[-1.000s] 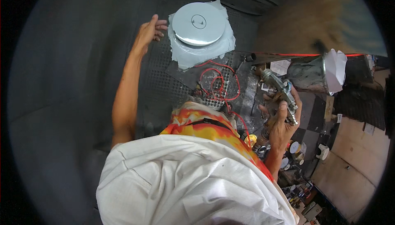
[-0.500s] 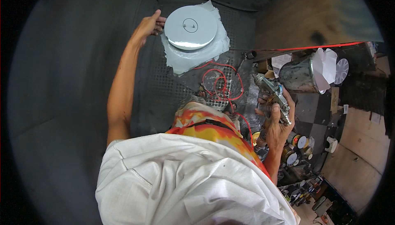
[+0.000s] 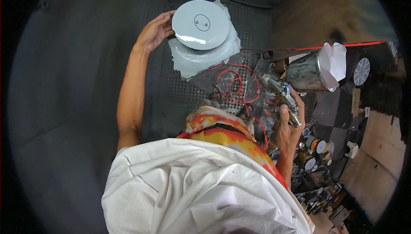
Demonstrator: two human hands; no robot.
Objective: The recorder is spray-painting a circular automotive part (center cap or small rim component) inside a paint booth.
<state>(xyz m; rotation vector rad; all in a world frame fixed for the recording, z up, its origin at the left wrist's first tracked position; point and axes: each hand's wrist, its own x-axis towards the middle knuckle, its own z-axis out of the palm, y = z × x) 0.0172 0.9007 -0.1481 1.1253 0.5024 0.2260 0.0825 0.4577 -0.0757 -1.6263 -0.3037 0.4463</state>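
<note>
A glossy pale grey round disc (image 3: 201, 37), with a ringed recess at its middle, sits above a ragged sheet of pale paper (image 3: 188, 65). Beside its left rim is my left hand (image 3: 156, 33), fingers spread and partly bent, the tips at the edge; whether they press on it I cannot tell. On the right, my right hand (image 3: 287, 127) is closed around a metal spray gun (image 3: 283, 95), whose nozzle end points up and to the left. Part of the grip is hidden by my fingers.
A red hose (image 3: 255, 82) loops over the perforated dark floor mat (image 3: 171, 84) near my feet. To the right stand a stained metal bucket (image 3: 304, 73) with white paper over its rim, a brown panel (image 3: 329, 16) and several paint cans (image 3: 309, 163). A dark wall (image 3: 77, 105) rises at left.
My left hand has opened out more along the disc's left rim. The shine on the disc has shifted toward its lower left. The view has shifted slightly; my right hand keeps the spray gun.
</note>
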